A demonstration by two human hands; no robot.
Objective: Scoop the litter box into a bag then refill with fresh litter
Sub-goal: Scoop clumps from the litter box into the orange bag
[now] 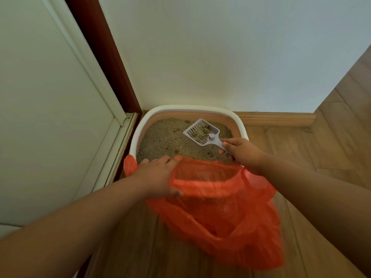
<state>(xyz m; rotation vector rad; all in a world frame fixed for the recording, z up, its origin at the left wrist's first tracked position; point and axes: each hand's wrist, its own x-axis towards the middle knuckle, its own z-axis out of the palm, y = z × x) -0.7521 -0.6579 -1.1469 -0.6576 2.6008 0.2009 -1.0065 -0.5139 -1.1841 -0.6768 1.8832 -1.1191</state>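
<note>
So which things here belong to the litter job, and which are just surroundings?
Part of the job:
litter box
litter
scoop, held by the right hand
orange bag, held open by the left hand

Just surroundings:
door
wall
wooden floor
skirting board

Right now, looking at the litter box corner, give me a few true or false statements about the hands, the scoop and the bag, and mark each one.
1. The right hand grips the scoop by its handle. True.
2. The scoop is empty. False: it holds clumps and some litter.
3. The left hand holds the orange bag at its rim. True.
4. The bag's mouth is tied closed. False: it is held open, in front of the litter box.
5. The scoop is over the bag. False: it is over the litter in the box.
</note>
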